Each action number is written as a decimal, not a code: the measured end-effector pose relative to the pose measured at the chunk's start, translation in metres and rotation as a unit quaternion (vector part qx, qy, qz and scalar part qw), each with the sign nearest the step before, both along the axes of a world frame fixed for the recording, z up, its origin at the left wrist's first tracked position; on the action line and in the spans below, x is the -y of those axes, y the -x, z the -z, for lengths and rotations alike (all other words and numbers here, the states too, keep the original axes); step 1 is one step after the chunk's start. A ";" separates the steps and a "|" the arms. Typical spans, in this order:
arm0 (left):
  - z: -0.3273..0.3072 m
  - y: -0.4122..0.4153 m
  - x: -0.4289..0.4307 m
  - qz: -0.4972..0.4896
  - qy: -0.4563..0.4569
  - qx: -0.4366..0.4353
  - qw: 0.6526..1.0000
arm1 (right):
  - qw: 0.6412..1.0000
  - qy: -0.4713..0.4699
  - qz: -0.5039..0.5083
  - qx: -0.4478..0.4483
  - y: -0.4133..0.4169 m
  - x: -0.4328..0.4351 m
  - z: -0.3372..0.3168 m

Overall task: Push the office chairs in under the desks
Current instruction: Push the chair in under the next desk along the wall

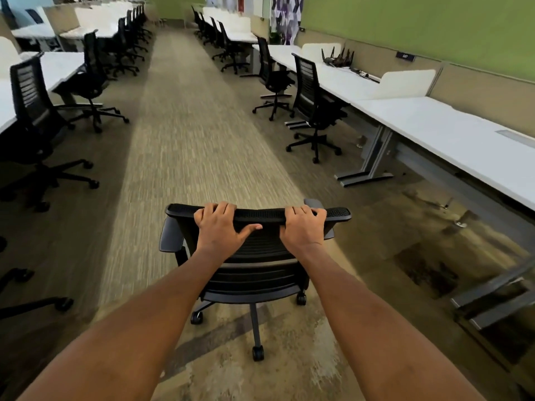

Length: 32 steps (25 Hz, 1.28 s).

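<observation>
Gripping the top edge of the chair (pixel 254 256), the left hand (pixel 220 230) and right hand (pixel 304 230) have their fingers (pixel 215 209) curled over the backrest. This chair stands in the aisle at 6 o'clock, well apart from the white surface (pixel 451 137) at 3 o'clock. Its seat faces 12 o'clock and the backrest edge runs 9 to 3. I think it should turn toward 3 o'clock, then roll in straight with even pressure.

A striped beige carpet (pixel 185 146) runs down the aisle. A green wall (pixel 419 27) rises at right above tan partition panels (pixel 486 91), bearing a small dark number sign (pixel 405 56). A purple patterned panel (pixel 285 17) hangs farther back.
</observation>
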<state>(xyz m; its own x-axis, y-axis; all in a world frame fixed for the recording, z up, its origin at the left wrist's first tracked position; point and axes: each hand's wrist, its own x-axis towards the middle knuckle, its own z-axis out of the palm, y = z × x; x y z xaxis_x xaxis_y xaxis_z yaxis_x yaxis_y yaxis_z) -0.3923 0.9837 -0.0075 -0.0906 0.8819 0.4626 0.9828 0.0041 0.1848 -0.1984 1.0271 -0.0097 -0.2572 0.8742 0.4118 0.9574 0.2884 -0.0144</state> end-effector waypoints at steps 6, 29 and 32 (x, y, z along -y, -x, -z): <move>0.001 0.009 -0.058 0.038 0.032 -0.004 0.999 | 0.999 0.022 0.047 -0.002 0.010 -0.039 0.001; -0.002 -0.087 -0.236 0.196 0.031 -0.005 0.980 | 0.974 -0.009 0.224 0.004 -0.083 -0.147 -0.005; -0.001 -0.113 -0.271 0.216 0.033 -0.001 0.976 | 0.971 -0.026 0.240 0.000 -0.109 -0.172 -0.002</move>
<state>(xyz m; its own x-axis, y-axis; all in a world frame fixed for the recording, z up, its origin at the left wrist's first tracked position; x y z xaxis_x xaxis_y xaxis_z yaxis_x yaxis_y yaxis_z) -0.2789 1.2547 -0.0069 0.2972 0.8652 0.4038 0.8957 -0.3991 0.1959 -0.0889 1.1989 -0.0078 0.1738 0.8717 0.4582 0.9818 -0.1895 -0.0118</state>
